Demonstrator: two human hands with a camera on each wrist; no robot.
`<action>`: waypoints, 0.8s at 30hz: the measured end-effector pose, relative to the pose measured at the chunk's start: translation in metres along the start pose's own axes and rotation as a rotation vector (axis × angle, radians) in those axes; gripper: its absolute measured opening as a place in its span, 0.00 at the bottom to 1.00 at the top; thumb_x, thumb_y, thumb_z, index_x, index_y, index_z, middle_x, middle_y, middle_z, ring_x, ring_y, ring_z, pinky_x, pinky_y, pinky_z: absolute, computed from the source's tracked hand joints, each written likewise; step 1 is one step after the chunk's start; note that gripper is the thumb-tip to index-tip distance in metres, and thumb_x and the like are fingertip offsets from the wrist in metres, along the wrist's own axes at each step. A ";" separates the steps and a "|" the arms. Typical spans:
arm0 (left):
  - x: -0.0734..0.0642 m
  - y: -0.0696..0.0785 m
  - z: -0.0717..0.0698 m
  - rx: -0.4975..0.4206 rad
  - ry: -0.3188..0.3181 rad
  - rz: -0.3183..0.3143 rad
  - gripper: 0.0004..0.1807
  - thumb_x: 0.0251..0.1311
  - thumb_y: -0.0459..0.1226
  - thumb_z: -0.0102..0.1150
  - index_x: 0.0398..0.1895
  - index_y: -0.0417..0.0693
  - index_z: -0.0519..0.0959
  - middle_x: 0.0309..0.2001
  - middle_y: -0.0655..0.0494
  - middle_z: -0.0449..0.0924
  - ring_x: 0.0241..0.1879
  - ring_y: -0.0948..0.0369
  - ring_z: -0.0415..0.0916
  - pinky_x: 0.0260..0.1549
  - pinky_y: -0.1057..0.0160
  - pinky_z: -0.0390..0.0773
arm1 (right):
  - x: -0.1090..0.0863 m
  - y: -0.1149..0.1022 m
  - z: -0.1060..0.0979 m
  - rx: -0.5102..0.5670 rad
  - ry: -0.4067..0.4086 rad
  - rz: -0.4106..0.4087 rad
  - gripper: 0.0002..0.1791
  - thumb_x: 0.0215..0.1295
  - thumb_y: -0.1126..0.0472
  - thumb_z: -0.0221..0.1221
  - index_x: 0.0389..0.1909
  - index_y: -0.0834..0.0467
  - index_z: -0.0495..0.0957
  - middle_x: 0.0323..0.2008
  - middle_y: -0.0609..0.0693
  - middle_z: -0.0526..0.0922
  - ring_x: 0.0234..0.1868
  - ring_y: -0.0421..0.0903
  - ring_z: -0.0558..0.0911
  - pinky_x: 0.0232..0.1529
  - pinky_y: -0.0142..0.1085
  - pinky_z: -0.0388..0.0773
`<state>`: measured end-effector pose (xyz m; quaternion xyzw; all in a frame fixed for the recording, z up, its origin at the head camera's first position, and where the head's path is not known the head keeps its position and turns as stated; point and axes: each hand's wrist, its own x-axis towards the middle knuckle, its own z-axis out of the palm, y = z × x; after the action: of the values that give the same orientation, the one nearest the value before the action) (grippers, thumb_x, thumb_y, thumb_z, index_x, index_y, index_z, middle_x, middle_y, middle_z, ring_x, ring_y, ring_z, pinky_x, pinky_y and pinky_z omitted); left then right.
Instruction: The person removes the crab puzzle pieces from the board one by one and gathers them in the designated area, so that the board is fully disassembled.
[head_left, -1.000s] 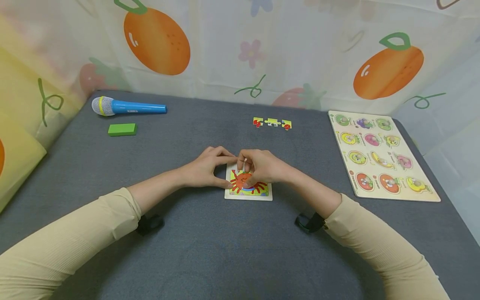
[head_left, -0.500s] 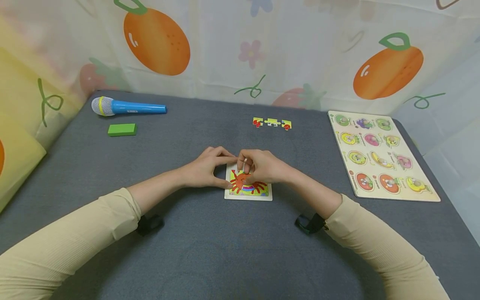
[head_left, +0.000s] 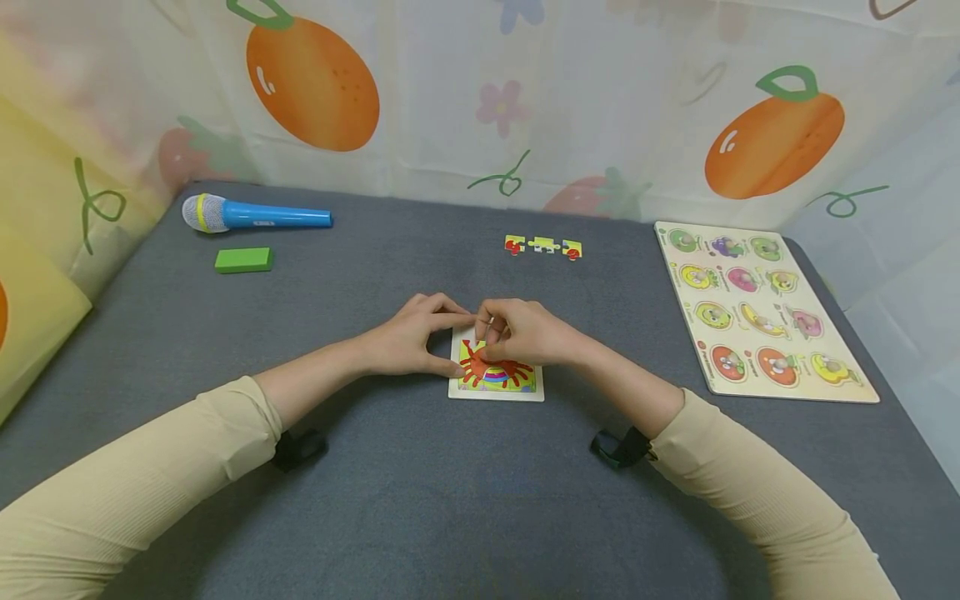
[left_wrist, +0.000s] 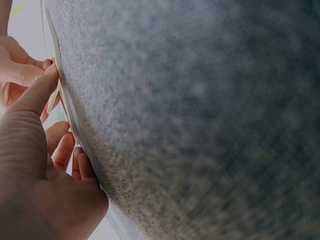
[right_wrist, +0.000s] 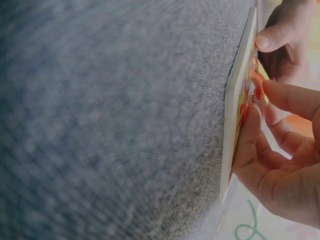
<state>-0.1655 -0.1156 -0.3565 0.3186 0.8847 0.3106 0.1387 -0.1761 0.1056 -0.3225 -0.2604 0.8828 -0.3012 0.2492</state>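
A small jigsaw puzzle board (head_left: 497, 396) with a pale rim and a red crab picture lies on the dark table in the head view. My left hand (head_left: 408, 337) holds its left side, thumb on the near left edge and fingers by the far left corner. Over the picture, my right hand (head_left: 536, 333) pinches a red and yellow puzzle piece (right_wrist: 258, 82) between thumb and forefinger. That piece is tilted up from the board in the right wrist view. Fingers partly cover the upper part of the picture.
Three loose puzzle pieces (head_left: 543, 245) lie in a row behind the board. At right is a large wooden fruit puzzle (head_left: 716, 354). A blue toy microphone (head_left: 277, 216) and a green block (head_left: 243, 260) lie back left. A fruit-printed curtain (head_left: 435, 100) hangs behind the table.
My right thumb has shifted slightly up and left over the crab, and more of the rainbow band on the picture shows. The left hand stays in place on the board.
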 end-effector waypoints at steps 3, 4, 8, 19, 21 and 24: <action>0.000 0.001 0.000 -0.004 -0.001 -0.003 0.41 0.51 0.45 0.74 0.69 0.47 0.70 0.64 0.50 0.69 0.60 0.50 0.61 0.60 0.47 0.63 | -0.001 0.000 0.000 0.009 -0.003 -0.005 0.08 0.60 0.61 0.64 0.38 0.56 0.76 0.31 0.50 0.81 0.30 0.41 0.76 0.33 0.31 0.70; 0.000 0.001 0.000 -0.005 0.000 -0.002 0.41 0.51 0.45 0.74 0.69 0.47 0.70 0.64 0.50 0.69 0.60 0.50 0.61 0.60 0.47 0.63 | -0.001 -0.001 -0.001 0.010 -0.004 -0.005 0.08 0.60 0.61 0.64 0.38 0.56 0.77 0.31 0.50 0.81 0.30 0.41 0.76 0.33 0.31 0.70; 0.000 0.000 0.000 -0.007 0.001 -0.001 0.41 0.51 0.44 0.74 0.69 0.47 0.70 0.63 0.50 0.69 0.60 0.50 0.61 0.59 0.47 0.63 | 0.000 0.000 0.000 0.007 -0.004 0.004 0.07 0.61 0.61 0.64 0.38 0.56 0.77 0.31 0.50 0.82 0.31 0.41 0.76 0.33 0.31 0.70; -0.001 0.001 -0.001 -0.005 0.001 0.003 0.41 0.51 0.45 0.74 0.69 0.48 0.71 0.63 0.50 0.70 0.60 0.50 0.61 0.59 0.47 0.63 | 0.000 0.000 0.000 0.000 0.001 0.002 0.06 0.62 0.59 0.63 0.35 0.56 0.78 0.29 0.48 0.81 0.30 0.40 0.76 0.33 0.30 0.70; 0.000 0.001 0.000 -0.005 0.002 0.004 0.40 0.51 0.45 0.74 0.69 0.48 0.71 0.63 0.50 0.70 0.60 0.50 0.61 0.59 0.47 0.63 | 0.000 0.000 0.000 0.002 -0.001 -0.007 0.05 0.62 0.59 0.63 0.35 0.56 0.78 0.29 0.48 0.81 0.29 0.40 0.76 0.32 0.30 0.70; 0.000 0.000 0.000 -0.004 0.005 0.007 0.40 0.50 0.45 0.74 0.69 0.48 0.71 0.63 0.50 0.70 0.60 0.50 0.61 0.59 0.47 0.63 | -0.001 0.000 0.000 0.007 -0.005 -0.011 0.05 0.62 0.59 0.62 0.34 0.56 0.78 0.29 0.47 0.81 0.29 0.40 0.75 0.32 0.30 0.70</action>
<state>-0.1653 -0.1155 -0.3562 0.3205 0.8833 0.3138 0.1361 -0.1758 0.1063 -0.3225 -0.2653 0.8796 -0.3051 0.2506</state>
